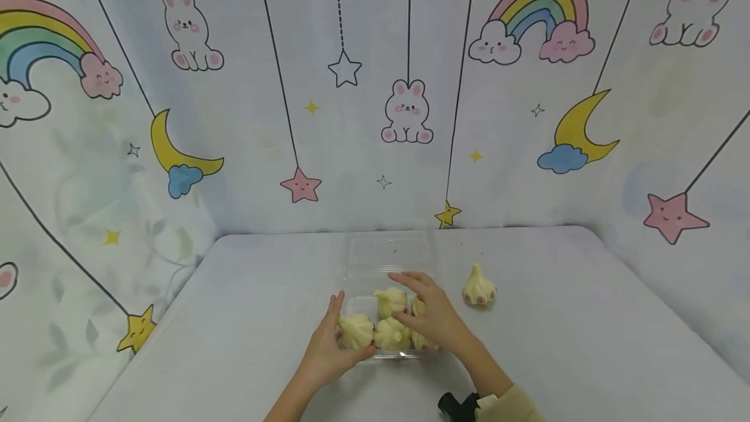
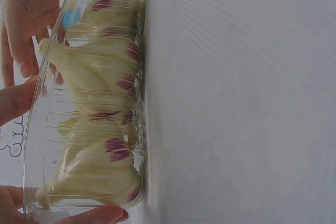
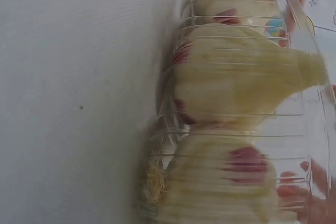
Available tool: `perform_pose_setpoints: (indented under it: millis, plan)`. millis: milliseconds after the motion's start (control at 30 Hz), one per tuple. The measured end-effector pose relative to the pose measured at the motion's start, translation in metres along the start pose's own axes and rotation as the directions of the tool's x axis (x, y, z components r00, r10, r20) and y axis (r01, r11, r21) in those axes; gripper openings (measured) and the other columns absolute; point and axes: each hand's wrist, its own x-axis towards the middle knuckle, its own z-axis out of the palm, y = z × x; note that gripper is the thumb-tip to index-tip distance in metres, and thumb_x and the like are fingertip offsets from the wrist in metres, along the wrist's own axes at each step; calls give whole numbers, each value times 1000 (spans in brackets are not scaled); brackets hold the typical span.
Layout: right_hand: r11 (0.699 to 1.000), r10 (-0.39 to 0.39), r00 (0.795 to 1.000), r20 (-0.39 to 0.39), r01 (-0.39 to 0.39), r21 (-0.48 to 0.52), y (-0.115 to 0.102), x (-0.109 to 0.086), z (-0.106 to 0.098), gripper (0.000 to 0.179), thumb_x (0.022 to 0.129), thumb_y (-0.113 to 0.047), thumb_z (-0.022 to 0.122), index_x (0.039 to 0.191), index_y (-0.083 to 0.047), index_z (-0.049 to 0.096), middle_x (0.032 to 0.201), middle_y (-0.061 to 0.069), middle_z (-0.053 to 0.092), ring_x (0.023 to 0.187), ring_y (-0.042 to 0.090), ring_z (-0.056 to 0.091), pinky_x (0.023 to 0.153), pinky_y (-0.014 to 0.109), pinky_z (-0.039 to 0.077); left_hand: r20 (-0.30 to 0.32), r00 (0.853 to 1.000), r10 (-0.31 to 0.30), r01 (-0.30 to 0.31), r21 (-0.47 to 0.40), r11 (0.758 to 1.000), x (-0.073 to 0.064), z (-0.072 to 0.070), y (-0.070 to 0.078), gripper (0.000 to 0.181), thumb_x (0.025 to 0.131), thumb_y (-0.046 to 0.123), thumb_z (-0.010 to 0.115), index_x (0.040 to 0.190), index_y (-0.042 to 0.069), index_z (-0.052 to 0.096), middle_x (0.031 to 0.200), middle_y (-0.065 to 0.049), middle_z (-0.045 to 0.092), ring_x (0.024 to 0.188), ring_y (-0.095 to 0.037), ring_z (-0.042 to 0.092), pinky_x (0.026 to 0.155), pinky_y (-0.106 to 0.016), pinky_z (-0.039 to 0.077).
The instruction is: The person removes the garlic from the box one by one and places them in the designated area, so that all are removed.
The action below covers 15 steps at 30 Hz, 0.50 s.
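Observation:
A clear plastic box (image 1: 402,355) with its hinged lid (image 1: 389,251) folded back contains several pale garlic bulbs (image 1: 392,334), marked with purplish patches. My left hand (image 1: 329,349) holds the box at its front left corner, the thumb along the front rim and the fingers on the left side. Over the box's right part reaches my right hand (image 1: 435,318), its fingers extended and spread above the bulbs, partly hiding those on the right. Through the ribbed wall, the left wrist view shows garlic bulbs (image 2: 100,72) side by side.
One more garlic bulb (image 1: 479,286) stands upright on the white table (image 1: 263,292), right of the box. Behind the table hangs a pale backdrop (image 1: 351,148) printed with rabbits, stars and rainbows. A black strap piece (image 1: 459,407) sits by the right sleeve.

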Motion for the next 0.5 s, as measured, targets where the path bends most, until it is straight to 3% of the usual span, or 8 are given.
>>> perform_pose_setpoints:
  millis: [233, 500]
  plan:
    - [999, 11, 996, 91, -6, -49, -4, 10, -4, 54, 75, -17, 76, 126, -16, 56, 124, 11, 50, 112, 31, 49, 84, 49, 47, 6, 1000, -10, 10, -2, 1000, 0, 0, 0, 106, 70, 27, 80, 146, 5, 11, 146, -31, 5, 120, -54, 33, 90, -56, 41]
    - [995, 23, 970, 242, 0, -98, -8, 19, -7, 47, 78, -17, 73, 122, -11, 59, 123, 12, 52, 115, 32, 48, 90, 50, 43, 5, 1000, -18, 18, 11, 1000, -1, 0, 1, 105, 70, 27, 80, 146, 7, 11, 147, -30, 6, 116, -53, 38, 89, -57, 41]
